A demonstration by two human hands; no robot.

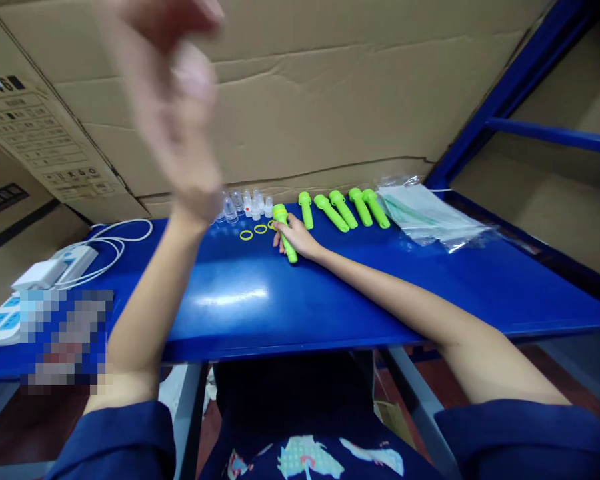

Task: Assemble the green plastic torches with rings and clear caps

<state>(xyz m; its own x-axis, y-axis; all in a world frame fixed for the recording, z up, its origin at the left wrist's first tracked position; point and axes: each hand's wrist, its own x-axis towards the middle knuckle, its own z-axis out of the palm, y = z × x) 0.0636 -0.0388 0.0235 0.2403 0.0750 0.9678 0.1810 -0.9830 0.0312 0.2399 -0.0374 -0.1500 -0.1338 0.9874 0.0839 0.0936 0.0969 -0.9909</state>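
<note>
My right hand (pixel 303 239) rests on the blue table with its fingers wrapped round a lime-green flashlight (pixel 290 252), whose wide head points away from me. My left hand (pixel 180 127) is raised high in front of the cardboard, smeared by motion. Its fingers are too blurred to read. Left of the held flashlight lie a few thin yellow rings (pixel 247 239); one is partly hidden by the flashlight. Behind them stand several small clear plastic pieces (pixel 230 212), partly covered by my left wrist. More green flashlights (pixel 332 213) lie in a row to the right.
Clear plastic bags (pixel 430 213) lie at the back right of the blue table (pixel 290 313). At the left are a white power strip (pixel 3 323), a white adapter (pixel 40 275) and a looped cable (pixel 123 250). A cardboard wall (pixel 330 100) stands behind; a blue metal frame (pixel 480 127) rises at the right.
</note>
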